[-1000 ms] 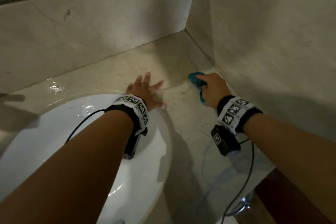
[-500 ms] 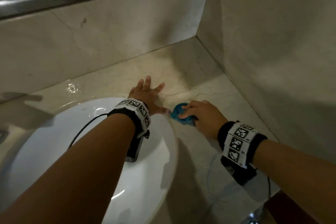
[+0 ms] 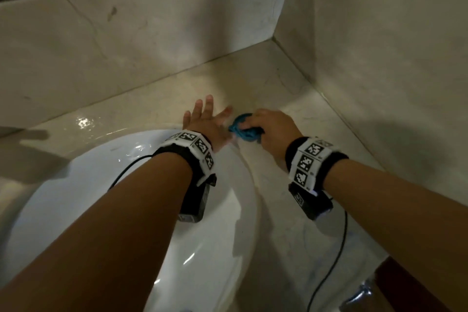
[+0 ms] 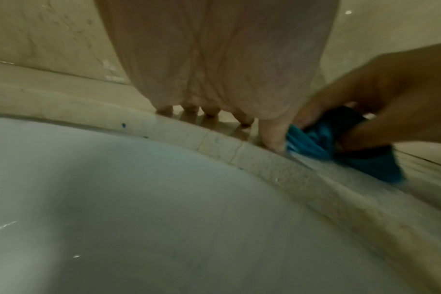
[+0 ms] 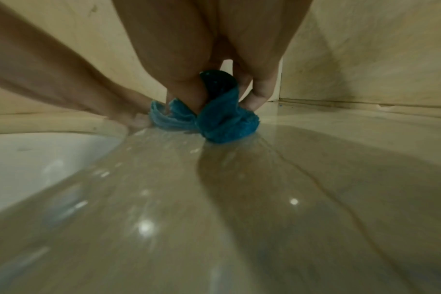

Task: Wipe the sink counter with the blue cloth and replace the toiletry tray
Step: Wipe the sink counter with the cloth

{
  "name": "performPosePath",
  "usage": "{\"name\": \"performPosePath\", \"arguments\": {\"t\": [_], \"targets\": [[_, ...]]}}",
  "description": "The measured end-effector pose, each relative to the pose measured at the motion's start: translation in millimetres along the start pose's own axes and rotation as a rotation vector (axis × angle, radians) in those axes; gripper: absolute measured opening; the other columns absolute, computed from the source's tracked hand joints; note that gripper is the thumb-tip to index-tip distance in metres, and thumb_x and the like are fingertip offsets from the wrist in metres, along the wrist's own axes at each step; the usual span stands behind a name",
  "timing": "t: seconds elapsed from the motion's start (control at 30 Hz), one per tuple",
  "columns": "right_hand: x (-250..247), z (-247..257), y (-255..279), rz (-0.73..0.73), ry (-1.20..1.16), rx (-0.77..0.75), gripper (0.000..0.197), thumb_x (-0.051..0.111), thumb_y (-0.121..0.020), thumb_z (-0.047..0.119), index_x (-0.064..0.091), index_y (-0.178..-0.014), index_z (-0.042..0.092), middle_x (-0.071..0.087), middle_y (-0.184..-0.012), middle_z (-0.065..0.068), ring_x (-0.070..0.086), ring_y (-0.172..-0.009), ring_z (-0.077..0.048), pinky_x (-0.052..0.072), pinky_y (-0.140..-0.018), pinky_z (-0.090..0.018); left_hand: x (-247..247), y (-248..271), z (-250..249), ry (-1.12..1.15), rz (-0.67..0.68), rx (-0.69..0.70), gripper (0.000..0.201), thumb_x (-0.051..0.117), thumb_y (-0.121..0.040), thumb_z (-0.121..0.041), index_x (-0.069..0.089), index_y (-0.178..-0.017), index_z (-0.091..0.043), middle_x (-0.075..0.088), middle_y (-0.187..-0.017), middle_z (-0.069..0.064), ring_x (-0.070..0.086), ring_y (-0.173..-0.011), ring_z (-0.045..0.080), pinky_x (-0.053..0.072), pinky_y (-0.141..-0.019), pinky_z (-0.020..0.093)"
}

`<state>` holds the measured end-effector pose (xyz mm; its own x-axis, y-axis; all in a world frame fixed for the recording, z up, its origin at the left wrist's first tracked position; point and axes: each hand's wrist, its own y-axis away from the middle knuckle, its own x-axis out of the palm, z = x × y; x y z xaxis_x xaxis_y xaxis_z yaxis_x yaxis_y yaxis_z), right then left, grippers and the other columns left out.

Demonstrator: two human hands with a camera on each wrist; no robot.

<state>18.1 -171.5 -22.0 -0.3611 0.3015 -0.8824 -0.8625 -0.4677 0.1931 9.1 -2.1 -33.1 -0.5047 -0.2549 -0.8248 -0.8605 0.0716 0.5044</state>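
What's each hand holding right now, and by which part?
The right hand grips the bunched blue cloth around its upper folds, pressing it on the counter. The left hand holds nothing; it rests flat beside the sink.

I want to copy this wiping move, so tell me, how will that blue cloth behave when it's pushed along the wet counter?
The blue cloth is bunched in folds under the right hand, so it is probably floppy and will crumple rather than slide flat. The counter shines wet, so it likely soaks up water, gets heavier and drags a little.

Cloth [image 3: 244, 129] on counter [image 3: 276, 88], right of sink [image 3: 88, 185]
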Motion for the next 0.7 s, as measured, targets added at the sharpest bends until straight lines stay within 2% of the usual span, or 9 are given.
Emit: {"name": "performPosePath", "arguments": {"t": [0.07, 0.17, 0.23, 0.3, 0.37, 0.43, 0.53, 0.63, 0.7], "targets": [[4.0, 4.0, 23.3, 0.02, -0.053, -0.021, 0.035, 0.063, -0.08, 0.006, 0.067, -0.113, 0.016, 0.062, -0.118, -0.012, 0.055, -0.11, -0.031, 0.037, -0.089, -0.026, -2.7, 2.5, 1.3, 0.049, -0.021, 0.014, 0.053, 0.028, -0.1, -0.038, 0.007, -0.148, -0.043, -0.019, -0.158, 0.003, -0.014, -0.146, 0.026, -0.003, -0.118, 0.045], [6.5, 7.5, 54.7, 0.136, 0.019, -0.082, 0.037, 0.058, -0.081, 0.006, 0.067, -0.114, 0.02, 0.06, -0.121, -0.008, 0.052, -0.109, -0.03, 0.03, -0.086, -0.022, -4.5, 6.9, -6.2, 0.067, -0.027, 0.011, 0.05, 0.028, -0.101, -0.039, 0.013, -0.149, -0.041, -0.014, -0.159, 0.003, -0.01, -0.147, 0.028, 0.0, -0.118, 0.049], [6.6, 6.1, 69.9, 0.255, 0.057, -0.098, 0.044, 0.055, -0.08, -0.003, 0.066, -0.114, 0.022, 0.059, -0.123, -0.003, 0.05, -0.108, -0.028, 0.031, -0.088, -0.023, -1.6, 11.3, -13.6, 0.013, -0.012, 0.021, 0.064, 0.041, -0.093, -0.051, 0.01, -0.148, -0.042, -0.015, -0.159, 0.002, -0.011, -0.146, 0.028, 0.001, -0.117, 0.054], [0.9, -0.8, 75.2, 0.297, -0.025, -0.099, 0.049, 0.054, -0.076, -0.011, 0.068, -0.113, 0.018, 0.061, -0.121, -0.006, 0.053, -0.11, -0.027, 0.035, -0.091, -0.021, 1.8, 13.8, -14.2, -0.038, 0.007, 0.048, 0.087, 0.055, -0.08, -0.065, 0.005, -0.148, -0.044, -0.018, -0.158, 0.001, -0.013, -0.146, 0.028, 0.0, -0.117, 0.055], [-10.2, -14.8, 69.7, 0.219, -0.112, -0.021, 0.051, 0.052, -0.075, -0.014, 0.067, -0.114, 0.016, 0.061, -0.121, -0.01, 0.055, -0.113, -0.025, 0.032, -0.093, -0.015, 1.4, 14.0, -8.8, -0.044, 0.023, 0.068, 0.1, 0.062, -0.071, -0.069, 0.001, -0.147, -0.046, -0.02, -0.158, -0.001, -0.015, -0.146, 0.027, -0.001, -0.117, 0.055], [-23.9, -34.1, 58.5, 0.039, -0.14, 0.109, 0.051, 0.049, -0.078, -0.012, 0.062, -0.12, 0.015, 0.057, -0.126, -0.011, 0.052, -0.118, -0.025, 0.029, -0.095, -0.014, -0.9, 12.3, -6.5, -0.051, 0.042, 0.07, 0.103, 0.063, -0.07, -0.07, -0.001, -0.147, -0.046, -0.021, -0.157, -0.002, -0.016, -0.146, 0.026, -0.001, -0.116, 0.056], [-33.7, -62.0, 44.3, -0.173, -0.089, 0.313, 0.049, 0.046, -0.085, -0.007, 0.053, -0.13, 0.011, 0.049, -0.137, -0.014, 0.046, -0.125, -0.029, 0.03, -0.102, -0.02, -3.4, 10.6, -9.2, -0.055, 0.07, 0.055, 0.105, 0.064, -0.07, -0.069, -0.003, -0.148, -0.045, -0.023, -0.157, -0.002, -0.018, -0.145, 0.027, -0.001, -0.116, 0.057], [-24.8, -71.5, 40.8, -0.219, -0.059, 0.448, 0.046, 0.05, -0.087, -0.001, 0.053, -0.131, 0.013, 0.046, -0.141, -0.015, 0.044, -0.127, -0.032, 0.028, -0.108, -0.026, -3.2, 10.1, -9.8, -0.054, 0.074, 0.05, 0.105, 0.065, -0.07, -0.068, -0.003, -0.148, -0.045, -0.024, -0.157, -0.001, -0.018, -0.145, 0.027, -0.002, -0.115, 0.058], [-17.0, -61.0, 44.5, -0.17, -0.002, 0.421, 0.045, 0.052, -0.086, 0.0, 0.054, -0.129, 0.015, 0.048, -0.14, -0.013, 0.045, -0.127, -0.032, 0.029, -0.108, -0.028, -3.1, 11.0, -9.3, -0.053, 0.07, 0.048, 0.105, 0.065, -0.07, -0.067, -0.002, -0.148, -0.045, -0.024, -0.157, -0.002, -0.018, -0.145, 0.027, -0.002, -0.115, 0.058]]}}
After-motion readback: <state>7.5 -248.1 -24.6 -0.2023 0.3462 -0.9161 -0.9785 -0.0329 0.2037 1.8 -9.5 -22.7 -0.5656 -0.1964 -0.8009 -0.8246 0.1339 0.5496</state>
